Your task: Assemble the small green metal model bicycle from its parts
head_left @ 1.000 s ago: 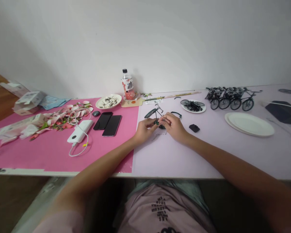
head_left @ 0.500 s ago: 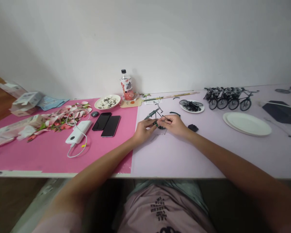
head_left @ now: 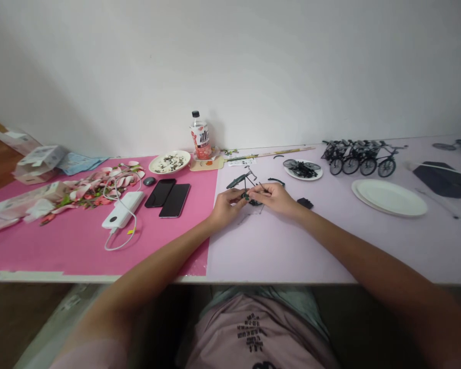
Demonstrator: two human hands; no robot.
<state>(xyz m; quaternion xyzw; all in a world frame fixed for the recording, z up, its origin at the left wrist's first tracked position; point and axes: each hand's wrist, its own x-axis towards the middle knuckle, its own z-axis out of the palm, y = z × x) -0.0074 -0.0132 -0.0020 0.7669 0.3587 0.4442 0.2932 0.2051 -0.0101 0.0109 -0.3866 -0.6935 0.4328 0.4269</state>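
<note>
A small dark-green model bicycle frame (head_left: pixel 237 181) stands tilted up over the pale table, its handlebar end leaning to the right. My left hand (head_left: pixel 226 206) is closed on its lower part with thumb and fingers. Pressed close against it, my right hand (head_left: pixel 277 199) pinches a thin stick-like piece (head_left: pixel 263 187), whose kind I cannot make out. The fingertips of both hands meet around the lower frame and hide the joint there. Just behind my right hand lies a curved black part (head_left: pixel 276 181), and a black clump of parts (head_left: pixel 305 203) rests to its right.
A white plate of black parts and wheels (head_left: pixel 309 178) lies behind my right hand. Several finished model bicycles (head_left: pixel 369 165) stand at the back right, near stacked white plates (head_left: pixel 395 199). Left are two phones (head_left: pixel 175 200), a power bank (head_left: pixel 123 211), a bottle (head_left: pixel 201 138) and petals (head_left: pixel 100 187).
The view has shifted very slightly. Both hands stay at the same spot on the bicycle frame, with only small finger movements; the frame's raised end sits a little differently.
</note>
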